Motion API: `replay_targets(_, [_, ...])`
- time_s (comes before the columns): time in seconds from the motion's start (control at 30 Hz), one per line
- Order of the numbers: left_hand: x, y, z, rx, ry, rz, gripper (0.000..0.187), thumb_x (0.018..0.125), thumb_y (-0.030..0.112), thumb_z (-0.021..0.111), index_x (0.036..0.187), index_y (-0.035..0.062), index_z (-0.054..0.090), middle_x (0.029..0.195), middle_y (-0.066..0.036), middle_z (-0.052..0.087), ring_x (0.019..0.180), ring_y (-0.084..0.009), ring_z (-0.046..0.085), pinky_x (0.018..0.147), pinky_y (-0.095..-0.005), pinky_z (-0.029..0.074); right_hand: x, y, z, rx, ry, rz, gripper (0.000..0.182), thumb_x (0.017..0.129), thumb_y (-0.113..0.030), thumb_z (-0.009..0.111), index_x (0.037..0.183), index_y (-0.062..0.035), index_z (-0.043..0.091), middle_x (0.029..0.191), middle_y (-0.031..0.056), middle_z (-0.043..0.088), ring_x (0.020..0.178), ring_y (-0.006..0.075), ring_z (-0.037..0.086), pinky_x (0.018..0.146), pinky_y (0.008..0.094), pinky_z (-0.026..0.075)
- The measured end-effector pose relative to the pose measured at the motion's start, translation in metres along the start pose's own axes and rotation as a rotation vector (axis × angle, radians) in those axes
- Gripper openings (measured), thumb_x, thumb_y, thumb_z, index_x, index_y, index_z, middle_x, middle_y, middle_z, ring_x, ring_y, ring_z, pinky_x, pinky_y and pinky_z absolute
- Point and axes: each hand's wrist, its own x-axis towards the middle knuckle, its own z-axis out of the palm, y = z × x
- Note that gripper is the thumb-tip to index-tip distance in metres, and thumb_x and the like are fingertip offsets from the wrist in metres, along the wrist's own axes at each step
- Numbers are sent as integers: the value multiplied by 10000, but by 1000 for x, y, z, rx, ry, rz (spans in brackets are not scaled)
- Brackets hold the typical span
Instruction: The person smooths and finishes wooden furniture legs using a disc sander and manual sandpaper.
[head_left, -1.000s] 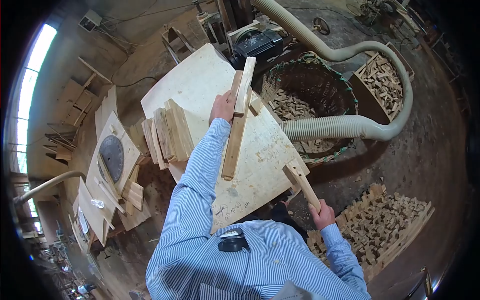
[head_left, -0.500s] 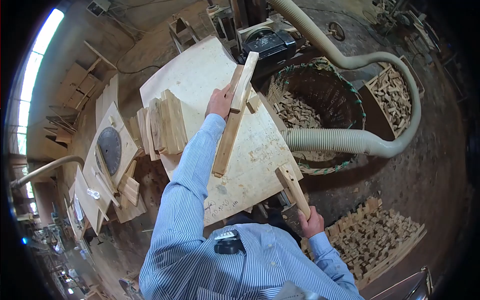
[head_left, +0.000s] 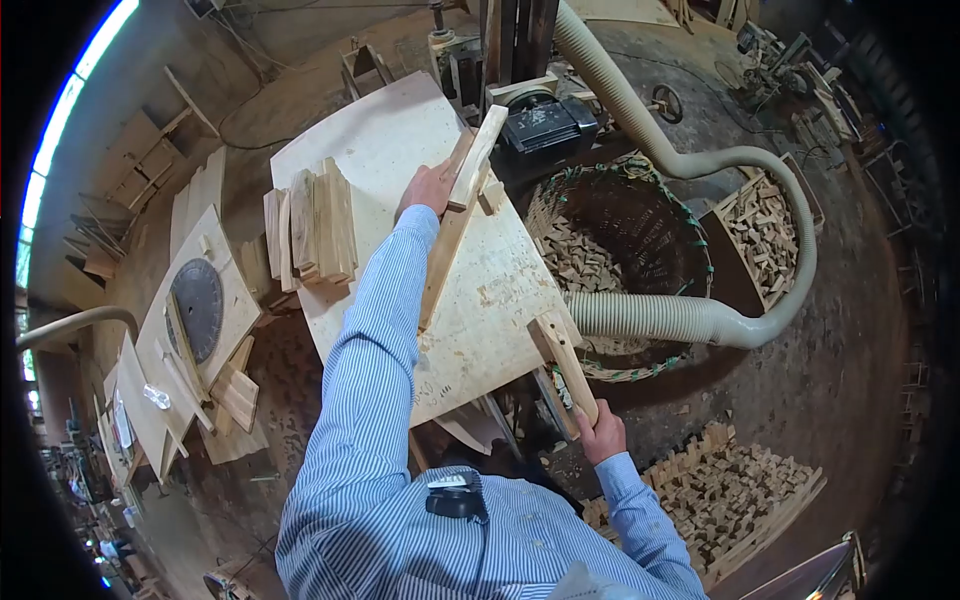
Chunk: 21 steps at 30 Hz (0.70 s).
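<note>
My left hand [head_left: 428, 188] reaches across the pale worktable [head_left: 370, 125], its fingers closed at a brown wooden piece [head_left: 460, 155]. Against that piece lies a lighter wooden bar [head_left: 482, 160], with a small block [head_left: 491, 198] beside it. A long wooden strip [head_left: 445, 265] runs from there toward the table's near side. At the near right corner, my right hand [head_left: 602, 435] grips the lower end of a wooden handle [head_left: 568, 365]. Left of my left arm, a stack of short boards [head_left: 322, 225] rests on the table.
A black motor [head_left: 545, 125] stands behind the table. At the right are a wicker basket [head_left: 705, 225] with wood offcuts and a ribbed hose [head_left: 650, 318]. Cut blocks [head_left: 735, 490] cover the floor at lower right. A circular saw blade [head_left: 195, 310] lies on a board at left.
The view has shifted slightly, so the table and stack appear further left. Both hands keep their hold, with little visible movement relative to the wood.
</note>
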Motion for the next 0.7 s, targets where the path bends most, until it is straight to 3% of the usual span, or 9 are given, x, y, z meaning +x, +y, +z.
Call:
replay_targets(0.2, [-1,6,1,86,3,-82,483,1064,444,577,1525,300,604,1342,-233,629,1299,-411,608,1112,-497,495,0,1,-7,32,13,-2,469,1014,-479,668,1091,-17,647,914,289,735,888,491,727,775,552,563])
replay_targets(0.33, [-4,11,-4,65,-27,-87,502,1063,456,572,1541,304,581,1377,-240,616,1303,-412,607,1101,-510,498,-3,-2,-5,23,19,5,480,1011,-490,669,1085,-16,649,912,288,736,888,486,728,775,548,563])
replay_targets(0.43, [-3,9,-3,117,-90,-105,479,1054,471,573,1491,284,635,1342,-249,636,1254,-425,635,1083,-511,509,-6,-3,-7,14,17,20,475,1010,-491,672,1075,-21,643,910,282,739,877,483,730,771,546,567])
replay_targets(0.53, [11,-11,15,31,4,-50,454,1032,447,618,1422,227,694,1267,-256,672,1179,-434,673,1044,-496,535,-8,-10,-13,24,16,27,468,1009,-489,672,1078,-27,639,905,279,739,875,479,731,767,547,567])
replay_targets(0.7, [10,-25,22,-146,55,-11,468,967,329,732,1387,123,712,1221,-249,703,1096,-403,708,981,-454,568,-12,-24,-25,-10,-3,43,445,1005,-469,681,1080,-33,636,898,268,741,863,470,733,753,543,567])
